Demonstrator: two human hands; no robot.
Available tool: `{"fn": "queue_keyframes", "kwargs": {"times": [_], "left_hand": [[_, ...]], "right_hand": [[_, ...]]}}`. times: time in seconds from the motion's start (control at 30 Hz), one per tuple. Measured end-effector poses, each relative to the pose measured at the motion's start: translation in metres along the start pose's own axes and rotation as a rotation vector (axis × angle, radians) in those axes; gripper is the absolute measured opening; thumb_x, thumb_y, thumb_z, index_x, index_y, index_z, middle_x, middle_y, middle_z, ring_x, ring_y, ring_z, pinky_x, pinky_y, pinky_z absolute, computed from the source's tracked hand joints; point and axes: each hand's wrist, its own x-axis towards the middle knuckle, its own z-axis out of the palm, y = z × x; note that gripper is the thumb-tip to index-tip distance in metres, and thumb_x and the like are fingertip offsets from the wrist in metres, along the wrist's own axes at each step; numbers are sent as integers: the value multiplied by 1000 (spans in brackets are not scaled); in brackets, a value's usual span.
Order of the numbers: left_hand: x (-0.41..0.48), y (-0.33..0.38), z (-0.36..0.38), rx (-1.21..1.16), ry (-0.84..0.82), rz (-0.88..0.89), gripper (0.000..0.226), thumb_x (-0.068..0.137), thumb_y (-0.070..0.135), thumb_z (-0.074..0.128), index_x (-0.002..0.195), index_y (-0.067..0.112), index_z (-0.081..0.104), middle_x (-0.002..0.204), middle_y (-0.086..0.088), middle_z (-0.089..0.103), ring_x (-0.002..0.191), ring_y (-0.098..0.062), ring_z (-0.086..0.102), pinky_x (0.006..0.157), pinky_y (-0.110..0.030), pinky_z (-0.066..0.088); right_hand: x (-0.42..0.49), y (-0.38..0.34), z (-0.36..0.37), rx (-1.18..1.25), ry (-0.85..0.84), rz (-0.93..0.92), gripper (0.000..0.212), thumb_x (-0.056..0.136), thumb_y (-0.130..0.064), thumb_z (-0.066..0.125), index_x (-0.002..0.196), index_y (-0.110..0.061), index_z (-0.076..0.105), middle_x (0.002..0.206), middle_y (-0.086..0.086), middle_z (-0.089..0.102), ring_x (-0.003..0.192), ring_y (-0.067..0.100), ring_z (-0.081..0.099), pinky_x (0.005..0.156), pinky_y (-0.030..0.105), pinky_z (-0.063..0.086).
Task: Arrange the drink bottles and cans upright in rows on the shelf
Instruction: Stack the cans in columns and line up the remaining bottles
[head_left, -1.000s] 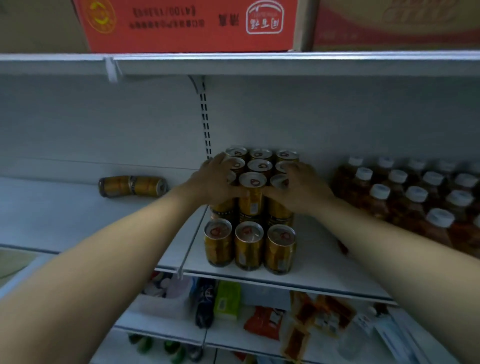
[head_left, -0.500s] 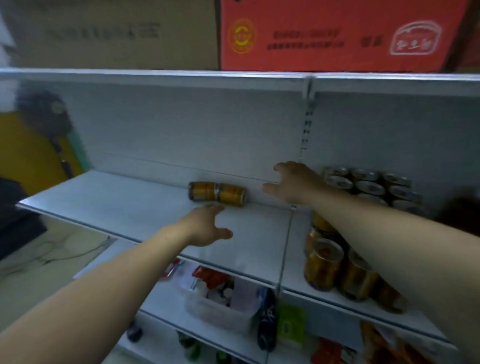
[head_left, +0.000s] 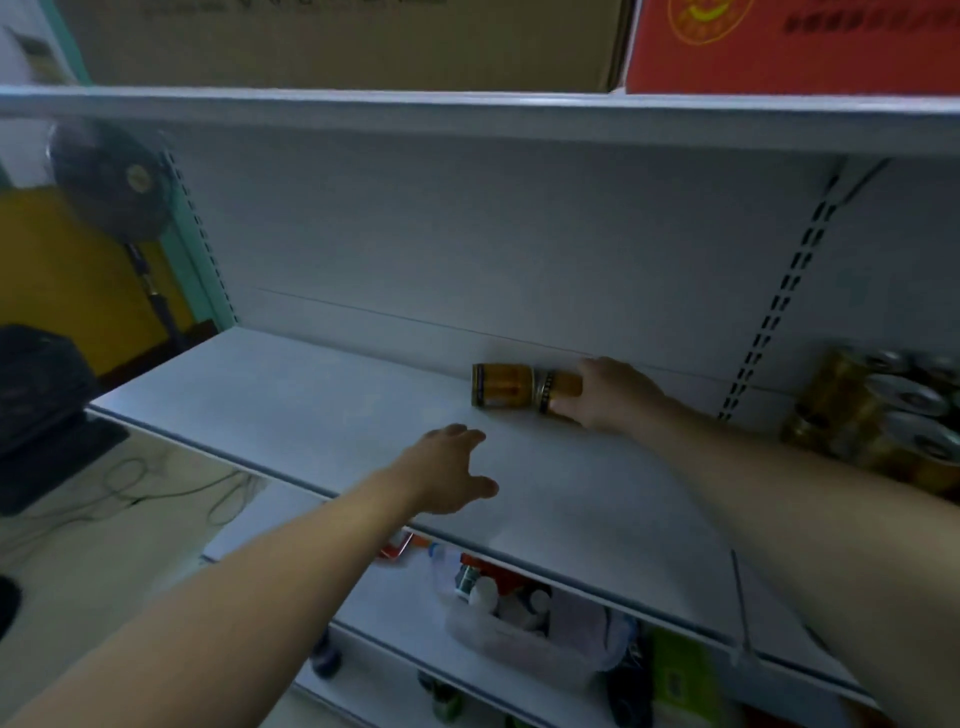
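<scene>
Two gold cans lie on their sides, end to end, at the back of the white shelf. The left lying can is free. My right hand wraps the right lying can, fingers over its top and thumb under it. My left hand hovers over the shelf nearer the front edge, fingers spread, holding nothing, short of the left can. A block of upright gold cans stands at the far right.
Above is another shelf carrying a brown box and a red box. Below, a lower shelf holds a clear tub of small items and packets. A standing fan and cables on the floor are at the left.
My view swung left from the can block. My right hand moved left and closed on the right lying can; my left hand reached forward toward the left one.
</scene>
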Motion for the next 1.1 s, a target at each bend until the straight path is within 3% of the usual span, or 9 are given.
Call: {"fn": "queue_keyframes", "kwargs": {"times": [0.13, 0.33, 0.43, 0.57, 0.7, 0.97, 1.1], "left_hand": [[42, -4, 7, 12, 77, 21, 83, 85, 51, 59, 150, 24, 15, 159, -3, 7, 144, -27, 8, 114, -49, 21], [111, -5, -2, 80, 163, 63, 90, 84, 39, 66, 150, 24, 7, 159, -4, -5, 145, -27, -8, 114, -49, 11], [137, -7, -4, 98, 142, 49, 95, 85, 44, 62, 150, 25, -4, 159, -3, -11, 144, -26, -14, 115, -48, 7], [151, -11, 3, 180, 166, 47, 102, 79, 53, 64, 150, 23, -2, 152, -7, 14, 140, -31, 11, 111, -44, 21], [148, -17, 4, 165, 223, 28, 78, 77, 46, 68, 138, 18, 29, 133, -11, 33, 121, -33, 35, 94, -45, 38], [94, -56, 6, -5, 209, 50, 69, 76, 53, 66, 130, 21, 38, 125, -7, 49, 113, -31, 45, 89, -43, 39], [61, -83, 1, -112, 175, 98, 71, 70, 56, 67, 130, 24, 44, 122, -4, 53, 110, -30, 48, 89, -40, 42]], "right_hand": [[33, 8, 22, -3, -3, 14, 73, 80, -57, 62, 133, -12, 41, 137, 11, 45, 120, 30, 46, 93, 40, 44], [59, 18, 58, -106, 0, -59, 86, 85, -49, 62, 149, -11, 19, 150, 9, 28, 134, 31, 31, 102, 42, 37], [59, 16, 70, -192, 79, -8, 80, 85, -46, 60, 145, -11, 21, 143, 11, 31, 130, 32, 31, 98, 44, 35], [54, 11, 73, -81, 35, 144, 73, 81, -52, 61, 133, -10, 32, 131, 14, 39, 120, 33, 40, 93, 44, 34], [37, 10, 79, -41, 38, 218, 82, 71, -67, 63, 127, -14, 35, 124, 10, 50, 114, 31, 49, 87, 41, 38], [-19, -15, 87, 22, 104, 303, 71, 72, -64, 61, 125, -23, 40, 122, 4, 52, 107, 28, 49, 80, 37, 37], [-53, -35, 94, 335, 192, 418, 72, 70, -58, 71, 126, -24, 42, 119, 2, 53, 100, 25, 54, 77, 34, 42]]}}
